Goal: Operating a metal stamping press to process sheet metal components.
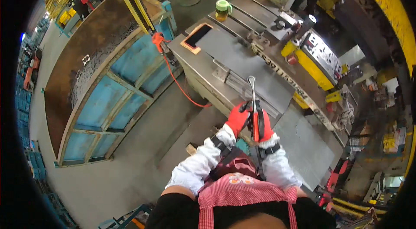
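Both my hands are in red gloves with black on the fingers, held close together in front of the press bench. A hand tool point(253, 94) with a long metal shank, a rounded looped end and a red-and-black handle points away from me. My right hand point(265, 126) is wrapped around its handle. Pressed close on the other side, my left hand point(237, 119) has its fingers closed at the handle; their exact grip is partly hidden. Beyond the tool, a flat grey metal sheet point(225, 51) lies on the bench, next to a clamped metal guide block point(222, 73).
A dark phone-like slab on an orange holder point(190, 49) and a green-lidded cup point(222, 9) stand on the bench point(197, 66). A yellow die block point(318, 73) is at the right. Left is a large blue bin point(93, 107) of metal scraps. A red cable point(177, 82) hangs beside the bench.
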`<state>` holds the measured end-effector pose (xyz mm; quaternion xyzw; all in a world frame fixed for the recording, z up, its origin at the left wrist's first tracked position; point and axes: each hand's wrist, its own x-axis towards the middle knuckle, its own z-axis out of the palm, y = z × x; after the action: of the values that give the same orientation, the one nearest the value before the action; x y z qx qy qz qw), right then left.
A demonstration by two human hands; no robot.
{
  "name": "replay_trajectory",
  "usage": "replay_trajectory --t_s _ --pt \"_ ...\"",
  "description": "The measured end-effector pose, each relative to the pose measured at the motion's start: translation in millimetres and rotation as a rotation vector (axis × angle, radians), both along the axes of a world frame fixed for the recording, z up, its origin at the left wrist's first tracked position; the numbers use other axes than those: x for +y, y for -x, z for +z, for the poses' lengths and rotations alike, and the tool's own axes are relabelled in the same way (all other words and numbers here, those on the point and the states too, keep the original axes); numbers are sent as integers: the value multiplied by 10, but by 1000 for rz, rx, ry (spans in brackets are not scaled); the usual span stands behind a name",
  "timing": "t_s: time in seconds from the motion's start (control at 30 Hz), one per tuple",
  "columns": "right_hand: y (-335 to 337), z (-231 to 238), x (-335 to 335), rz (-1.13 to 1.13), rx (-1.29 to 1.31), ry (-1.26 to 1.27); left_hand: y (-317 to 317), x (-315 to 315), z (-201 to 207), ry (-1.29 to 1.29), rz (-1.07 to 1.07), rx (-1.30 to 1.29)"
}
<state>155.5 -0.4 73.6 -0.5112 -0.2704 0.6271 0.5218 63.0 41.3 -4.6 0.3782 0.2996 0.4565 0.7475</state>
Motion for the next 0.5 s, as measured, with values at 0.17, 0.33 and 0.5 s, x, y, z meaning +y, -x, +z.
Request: replay_trajectory --t_s 0.17,0.33,0.5 --pt "-28 -71 -20 -36 -77 -84 102 25 61 123 -93 7" --pt "-144 -49 79 7 -229 -181 31 31 361 37 3 116" --pt "-153 -163 -17 43 -201 -49 39 -42 325 196 -39 82"
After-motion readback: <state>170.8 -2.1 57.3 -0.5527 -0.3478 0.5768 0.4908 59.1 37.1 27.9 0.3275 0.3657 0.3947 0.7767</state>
